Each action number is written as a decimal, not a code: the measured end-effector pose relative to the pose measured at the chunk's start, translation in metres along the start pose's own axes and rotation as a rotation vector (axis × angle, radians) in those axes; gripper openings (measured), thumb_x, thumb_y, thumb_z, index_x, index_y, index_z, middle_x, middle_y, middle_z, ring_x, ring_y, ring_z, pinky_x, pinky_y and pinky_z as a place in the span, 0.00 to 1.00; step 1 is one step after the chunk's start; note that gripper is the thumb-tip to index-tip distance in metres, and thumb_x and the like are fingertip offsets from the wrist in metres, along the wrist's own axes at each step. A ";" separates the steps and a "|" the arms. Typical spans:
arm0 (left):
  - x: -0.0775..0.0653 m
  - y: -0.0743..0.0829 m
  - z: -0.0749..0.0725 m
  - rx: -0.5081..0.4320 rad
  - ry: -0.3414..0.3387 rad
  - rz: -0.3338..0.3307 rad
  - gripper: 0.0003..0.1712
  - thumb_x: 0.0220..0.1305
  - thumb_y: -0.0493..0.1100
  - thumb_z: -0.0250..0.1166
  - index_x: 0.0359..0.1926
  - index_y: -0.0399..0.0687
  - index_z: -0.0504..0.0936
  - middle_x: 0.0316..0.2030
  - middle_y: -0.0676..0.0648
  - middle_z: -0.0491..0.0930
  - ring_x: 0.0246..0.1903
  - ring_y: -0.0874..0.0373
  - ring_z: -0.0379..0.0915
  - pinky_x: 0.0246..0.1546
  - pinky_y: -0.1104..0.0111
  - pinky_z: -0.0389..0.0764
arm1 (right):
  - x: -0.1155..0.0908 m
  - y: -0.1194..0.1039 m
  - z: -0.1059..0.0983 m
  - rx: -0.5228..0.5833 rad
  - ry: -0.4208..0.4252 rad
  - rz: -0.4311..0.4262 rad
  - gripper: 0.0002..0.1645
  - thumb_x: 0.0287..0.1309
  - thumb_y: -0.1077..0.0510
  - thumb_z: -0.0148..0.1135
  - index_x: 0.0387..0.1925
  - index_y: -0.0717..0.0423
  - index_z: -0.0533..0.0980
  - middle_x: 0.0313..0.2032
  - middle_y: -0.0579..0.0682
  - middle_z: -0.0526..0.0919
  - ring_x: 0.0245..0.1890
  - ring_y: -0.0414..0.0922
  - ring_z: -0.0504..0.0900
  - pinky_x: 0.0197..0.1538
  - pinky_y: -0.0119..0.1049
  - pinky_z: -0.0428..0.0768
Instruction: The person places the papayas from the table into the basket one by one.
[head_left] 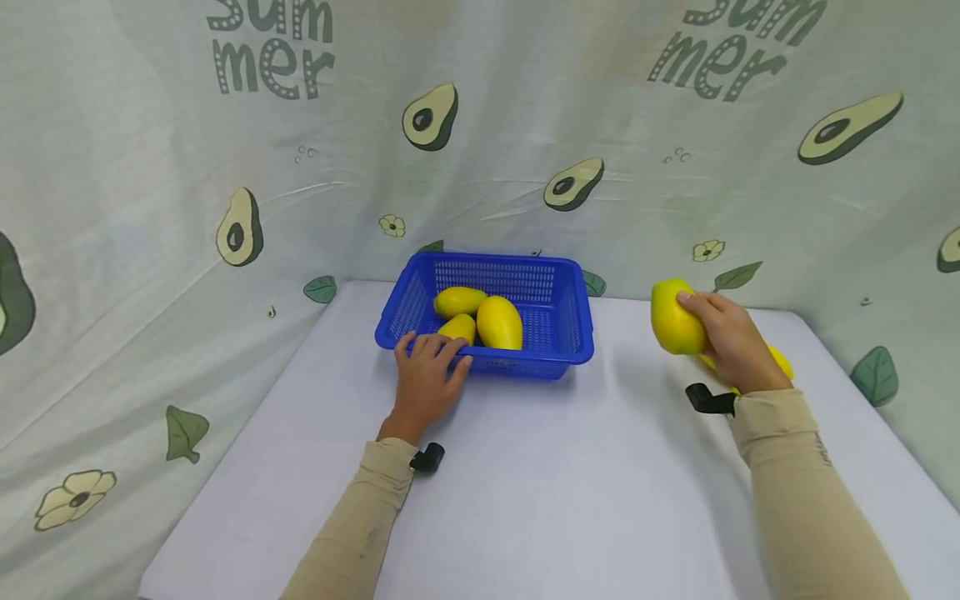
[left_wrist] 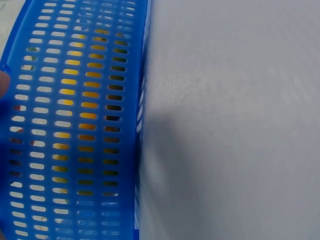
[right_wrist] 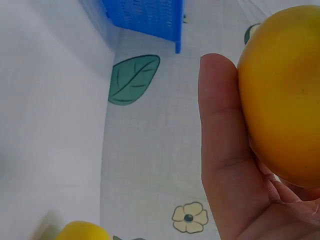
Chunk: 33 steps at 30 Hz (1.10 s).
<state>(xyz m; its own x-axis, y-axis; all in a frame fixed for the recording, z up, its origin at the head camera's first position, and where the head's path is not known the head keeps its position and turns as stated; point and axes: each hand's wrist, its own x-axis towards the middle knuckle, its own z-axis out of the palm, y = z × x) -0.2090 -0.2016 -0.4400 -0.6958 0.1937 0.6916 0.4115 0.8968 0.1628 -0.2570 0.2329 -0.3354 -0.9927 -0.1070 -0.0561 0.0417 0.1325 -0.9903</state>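
Note:
A yellow mango [head_left: 675, 318] is in my right hand [head_left: 738, 342], held above the right part of the table. The right wrist view shows my thumb [right_wrist: 218, 110] along the side of this mango [right_wrist: 285, 95]. My left hand [head_left: 425, 383] grips the near rim of a blue plastic basket [head_left: 558, 360], fingers over the edge and thumb on the outer wall. Inside the basket, toward its left half, lie a mango [head_left: 459, 301], a larger mango [head_left: 500, 323] and one partly hidden by the rim, a mango [head_left: 459, 328].
More yellow fruit [head_left: 782, 362] lies on the table behind my right hand, mostly hidden. A white cover [head_left: 570, 492] lies over the table. Printed cloth [head_left: 495, 125] with avocados and leaves hangs behind and at the sides, close to the basket's far edge.

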 end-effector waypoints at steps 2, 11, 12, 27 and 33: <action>0.001 0.001 0.001 -0.004 0.003 -0.001 0.17 0.71 0.53 0.60 0.54 0.52 0.84 0.45 0.47 0.81 0.54 0.46 0.71 0.67 0.42 0.50 | 0.001 -0.003 0.001 0.070 0.006 -0.012 0.30 0.69 0.41 0.58 0.60 0.59 0.67 0.52 0.53 0.65 0.45 0.47 0.70 0.43 0.28 0.79; -0.001 0.002 0.001 -0.010 -0.016 -0.018 0.18 0.72 0.53 0.58 0.55 0.52 0.83 0.46 0.46 0.81 0.55 0.46 0.71 0.67 0.42 0.50 | 0.009 -0.013 0.013 0.086 0.020 -0.003 0.39 0.66 0.36 0.60 0.64 0.58 0.64 0.54 0.53 0.64 0.48 0.49 0.71 0.46 0.29 0.79; -0.001 0.002 0.001 -0.010 -0.015 -0.019 0.18 0.72 0.53 0.58 0.55 0.52 0.83 0.46 0.46 0.81 0.55 0.46 0.71 0.67 0.42 0.49 | 0.010 -0.014 0.014 0.085 0.014 -0.003 0.39 0.66 0.35 0.60 0.64 0.58 0.64 0.54 0.53 0.65 0.48 0.49 0.72 0.46 0.30 0.80; 0.001 0.003 -0.001 -0.008 0.001 0.001 0.17 0.71 0.52 0.60 0.54 0.52 0.84 0.45 0.47 0.81 0.53 0.46 0.71 0.66 0.42 0.51 | 0.028 -0.022 0.033 0.010 -0.027 -0.054 0.41 0.67 0.35 0.58 0.67 0.60 0.63 0.56 0.52 0.65 0.50 0.51 0.69 0.47 0.31 0.78; 0.001 0.004 -0.002 -0.021 0.003 -0.003 0.17 0.71 0.52 0.61 0.53 0.50 0.84 0.44 0.46 0.81 0.53 0.45 0.72 0.66 0.41 0.50 | 0.034 -0.027 0.045 -0.041 -0.042 -0.062 0.44 0.68 0.33 0.55 0.69 0.62 0.61 0.56 0.53 0.65 0.51 0.52 0.69 0.49 0.31 0.78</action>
<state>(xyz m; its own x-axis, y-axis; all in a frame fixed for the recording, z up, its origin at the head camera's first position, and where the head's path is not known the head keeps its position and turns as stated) -0.2067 -0.1985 -0.4374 -0.6953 0.1900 0.6932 0.4221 0.8885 0.1798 -0.2872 0.1814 -0.3165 -0.9876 -0.1571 -0.0012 -0.0250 0.1645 -0.9861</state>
